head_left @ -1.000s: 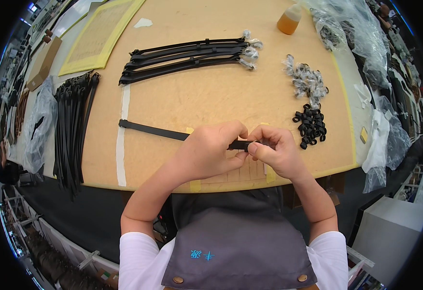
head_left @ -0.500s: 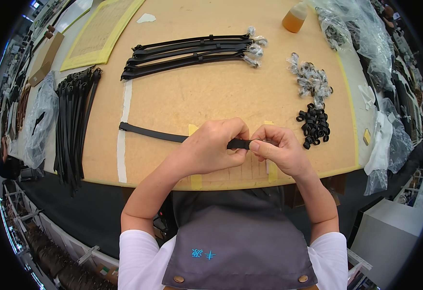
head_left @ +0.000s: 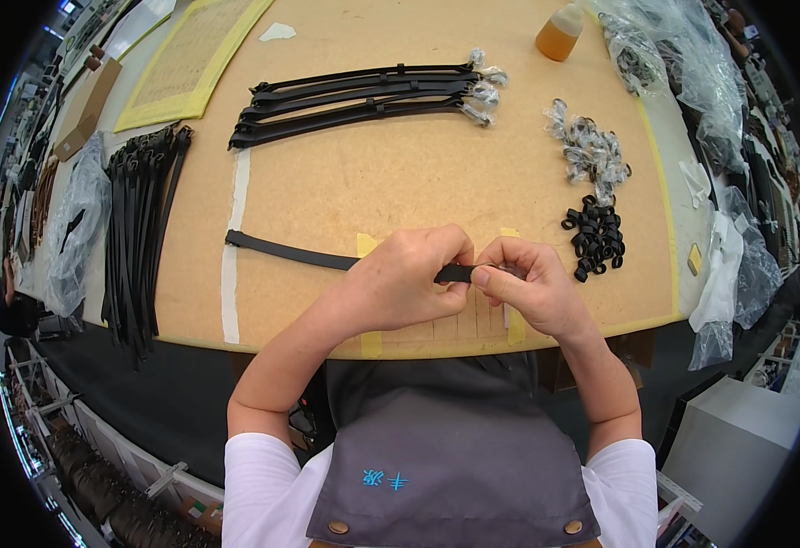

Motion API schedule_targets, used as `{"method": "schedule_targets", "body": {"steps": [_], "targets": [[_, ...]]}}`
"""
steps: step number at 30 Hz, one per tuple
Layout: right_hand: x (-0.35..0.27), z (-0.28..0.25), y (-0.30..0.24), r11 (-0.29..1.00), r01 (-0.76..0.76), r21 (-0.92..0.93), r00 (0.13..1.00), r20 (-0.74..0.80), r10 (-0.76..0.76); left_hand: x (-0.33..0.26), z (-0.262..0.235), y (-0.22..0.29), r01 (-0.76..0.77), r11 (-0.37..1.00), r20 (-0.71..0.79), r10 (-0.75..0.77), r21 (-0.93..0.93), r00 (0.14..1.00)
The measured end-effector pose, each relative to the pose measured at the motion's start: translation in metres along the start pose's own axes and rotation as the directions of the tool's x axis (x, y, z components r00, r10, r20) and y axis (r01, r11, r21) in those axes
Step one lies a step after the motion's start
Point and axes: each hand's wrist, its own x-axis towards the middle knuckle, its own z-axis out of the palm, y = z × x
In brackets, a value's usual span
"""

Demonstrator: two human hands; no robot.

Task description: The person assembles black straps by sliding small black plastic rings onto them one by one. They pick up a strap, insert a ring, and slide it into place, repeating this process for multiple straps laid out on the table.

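Observation:
A long black strap [head_left: 300, 253] stretches from the white tape line on the left into my hands near the table's front edge. My left hand [head_left: 409, 279] is closed on it, fingers pinching close to its right end. Fingers and thumb of my right hand [head_left: 532, 283] pinch that end; a bit of something shiny, perhaps a wrapped buckle, shows between them, mostly hidden. To the right of my right hand lies a heap of small black loops [head_left: 595, 239], with plastic-wrapped metal buckles [head_left: 592, 155] piled behind it.
Finished-looking black straps with wrapped buckles [head_left: 363, 100] lie in a row at the back. A bundle of black straps [head_left: 144, 237] hangs over the left front edge. An amber bottle [head_left: 559, 35] stands at the far right, near clear plastic bags [head_left: 692, 64]. A grey box [head_left: 738, 457] is below right.
Both hands keep their pinch on the strap. My left hand has shifted very slightly to the right; everything else looks the same.

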Motion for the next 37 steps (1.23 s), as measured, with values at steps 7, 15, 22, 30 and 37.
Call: {"method": "schedule_targets", "body": {"steps": [7,15,22,30,37], "targets": [[0.0,0.004,-0.001,0.997,0.037,-0.072,0.999,-0.032,-0.039,0.0,-0.001,0.001,0.012,1.0,0.015,-0.012,0.018,1.0],[0.003,0.015,0.003,0.977,0.136,-0.162,0.981,-0.118,-0.156,-0.003,0.006,-0.005,-0.07,0.997,-0.035,0.069,-0.029,0.997],[0.008,0.019,0.013,0.977,0.143,-0.157,0.973,-0.158,-0.168,-0.003,-0.003,0.007,0.006,0.984,0.021,-0.003,-0.179,1.0],[0.006,0.029,0.01,0.977,0.211,0.043,0.973,-0.101,-0.206,-0.008,-0.006,-0.001,0.029,0.928,0.06,-0.008,-0.372,0.998],[-0.006,0.007,-0.014,0.98,-0.148,0.136,0.979,0.16,0.126,-0.009,-0.011,0.004,0.062,0.922,0.103,-0.025,-0.383,0.994]]}}
